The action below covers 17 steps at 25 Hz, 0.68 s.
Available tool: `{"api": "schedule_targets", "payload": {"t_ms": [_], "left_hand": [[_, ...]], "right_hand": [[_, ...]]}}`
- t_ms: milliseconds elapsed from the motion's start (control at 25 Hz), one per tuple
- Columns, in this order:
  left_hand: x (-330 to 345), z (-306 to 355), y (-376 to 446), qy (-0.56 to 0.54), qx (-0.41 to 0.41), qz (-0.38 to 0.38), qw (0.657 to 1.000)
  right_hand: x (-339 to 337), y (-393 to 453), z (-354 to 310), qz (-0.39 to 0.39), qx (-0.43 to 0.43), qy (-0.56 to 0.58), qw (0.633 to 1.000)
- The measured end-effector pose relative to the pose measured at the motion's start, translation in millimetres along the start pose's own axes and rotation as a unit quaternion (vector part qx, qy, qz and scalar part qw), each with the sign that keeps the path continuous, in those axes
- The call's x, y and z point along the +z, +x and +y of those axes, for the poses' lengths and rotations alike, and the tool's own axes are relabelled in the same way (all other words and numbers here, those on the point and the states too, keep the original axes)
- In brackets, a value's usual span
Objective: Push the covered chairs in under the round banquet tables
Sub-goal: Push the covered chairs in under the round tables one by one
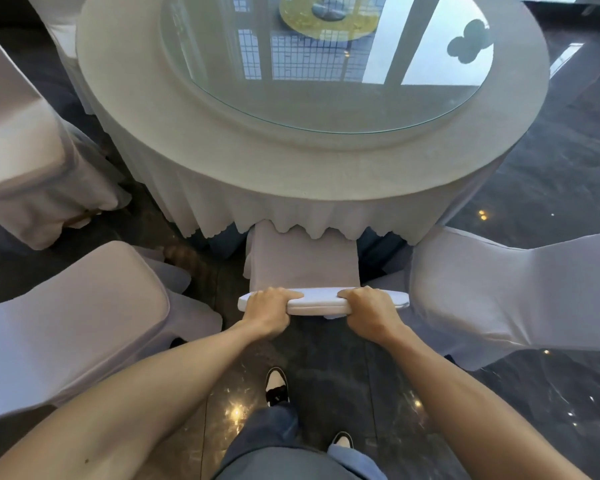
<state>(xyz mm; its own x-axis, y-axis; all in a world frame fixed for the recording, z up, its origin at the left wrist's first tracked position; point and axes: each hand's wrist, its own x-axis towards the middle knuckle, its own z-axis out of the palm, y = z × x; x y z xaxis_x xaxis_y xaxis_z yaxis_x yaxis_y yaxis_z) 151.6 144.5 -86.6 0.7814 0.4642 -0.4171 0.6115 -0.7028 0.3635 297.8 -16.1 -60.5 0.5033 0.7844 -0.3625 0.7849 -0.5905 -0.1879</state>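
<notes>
Dark glossy floor [551, 188], perhaps marble.

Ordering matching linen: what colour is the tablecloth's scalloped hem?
White, like the tablecloth itself; head view shows it.

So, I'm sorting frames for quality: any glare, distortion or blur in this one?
Head view: the glass turntable mirrors windows, hiding its surface; the dark floor carries small light glints; wide-angle bending bows the side chairs; both hands on the chair back look sharp.
</notes>
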Motion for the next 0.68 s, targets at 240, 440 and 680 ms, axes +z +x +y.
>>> {"api": "schedule_targets", "payload": {"t_ms": [240,440,680], "left_hand": [[0,-8,14,-0.006,0.031,0.01,0.999],[6,-10,12,-0.035,0.032,0.02,0.999],[10,-10,-4,-0.038,0.04,0.05,0.997]], "right_hand": [[4,12,4,-0.004,0.008,-0.001,1.0],[9,5,-1,0.049,0.028,0.069,0.996],[20,-26,-17,0.111,0.062,0.116,0.985]]}}
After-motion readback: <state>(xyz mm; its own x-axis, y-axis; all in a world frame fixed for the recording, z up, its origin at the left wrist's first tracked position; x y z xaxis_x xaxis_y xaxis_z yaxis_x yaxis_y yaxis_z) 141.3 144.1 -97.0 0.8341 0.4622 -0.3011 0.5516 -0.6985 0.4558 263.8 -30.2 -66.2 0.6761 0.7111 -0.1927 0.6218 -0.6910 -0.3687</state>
